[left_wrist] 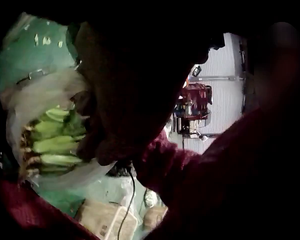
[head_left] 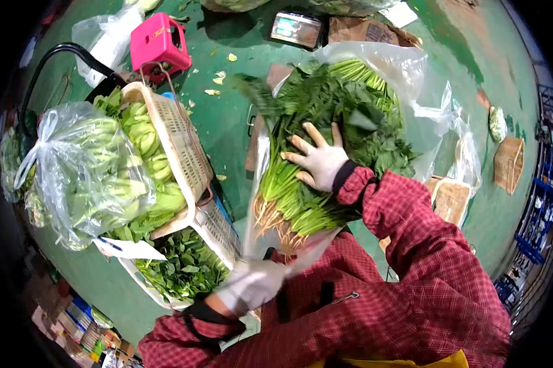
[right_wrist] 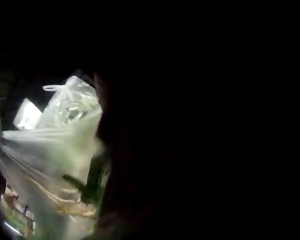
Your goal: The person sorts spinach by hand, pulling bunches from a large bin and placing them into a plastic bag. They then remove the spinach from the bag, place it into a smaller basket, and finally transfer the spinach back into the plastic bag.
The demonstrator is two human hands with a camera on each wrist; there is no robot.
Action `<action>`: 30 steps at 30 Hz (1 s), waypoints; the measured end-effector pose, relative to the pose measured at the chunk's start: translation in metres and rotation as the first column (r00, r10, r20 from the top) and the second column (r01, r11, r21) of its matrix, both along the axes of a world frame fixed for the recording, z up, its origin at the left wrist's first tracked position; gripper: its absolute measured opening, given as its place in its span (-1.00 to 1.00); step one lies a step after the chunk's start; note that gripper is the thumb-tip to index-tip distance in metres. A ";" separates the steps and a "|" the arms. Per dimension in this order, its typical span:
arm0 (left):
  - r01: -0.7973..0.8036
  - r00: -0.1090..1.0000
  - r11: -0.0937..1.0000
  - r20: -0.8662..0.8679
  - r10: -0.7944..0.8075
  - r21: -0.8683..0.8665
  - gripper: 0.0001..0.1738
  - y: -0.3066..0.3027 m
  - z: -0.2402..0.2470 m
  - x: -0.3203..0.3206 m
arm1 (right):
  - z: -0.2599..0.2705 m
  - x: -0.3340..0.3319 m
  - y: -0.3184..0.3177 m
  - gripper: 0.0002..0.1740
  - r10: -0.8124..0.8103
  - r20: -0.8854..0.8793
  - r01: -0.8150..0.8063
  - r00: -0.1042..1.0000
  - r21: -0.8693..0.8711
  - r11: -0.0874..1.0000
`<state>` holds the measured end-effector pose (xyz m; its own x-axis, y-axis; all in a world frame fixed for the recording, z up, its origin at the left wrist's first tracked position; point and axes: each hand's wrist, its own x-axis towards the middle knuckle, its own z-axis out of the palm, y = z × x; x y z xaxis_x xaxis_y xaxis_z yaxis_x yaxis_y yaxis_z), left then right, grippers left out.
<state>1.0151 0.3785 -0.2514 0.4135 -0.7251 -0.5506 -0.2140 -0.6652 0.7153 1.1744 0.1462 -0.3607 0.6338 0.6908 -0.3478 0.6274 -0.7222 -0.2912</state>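
Observation:
A large heap of leafy greens (head_left: pixel 375 138) with long pale-green stems and stringy roots (head_left: pixel 276 224) lies in a clear plastic bag (head_left: pixel 387 58) before the person. The gloved right hand (head_left: pixel 322 159) presses on the greens from above, its fingers spread and straight. Blurred by motion, the gloved left hand (head_left: pixel 252 285) grips the near edge of the bag, below the roots. In the right wrist view the plastic (right_wrist: pixel 45 150) is stretched taut toward the left side. The left wrist view is mostly dark, with stems (left_wrist: pixel 55 145) inside the bag.
On the left stand white plastic baskets (head_left: pixel 193 144) of greens, topped by a tied bag of vegetables (head_left: pixel 98 165). A pink stool (head_left: pixel 160 46) and a scale with a lit display (head_left: pixel 296 29) are farther back. Small baskets (head_left: pixel 508 164) sit on the green floor at right.

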 end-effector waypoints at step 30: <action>0.036 0.998 0.999 0.060 -0.035 -0.019 -0.70 -0.037 0.028 0.064 | 0.059 -0.005 -0.017 -0.43 -0.024 0.107 -0.030 0.994 0.480 0.877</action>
<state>1.0791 0.3411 -0.2239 0.4186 -0.7507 -0.5111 -0.2800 -0.6420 0.7138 1.1695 0.1293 -0.3014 0.6459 0.7574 0.0963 0.6759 -0.5086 -0.5333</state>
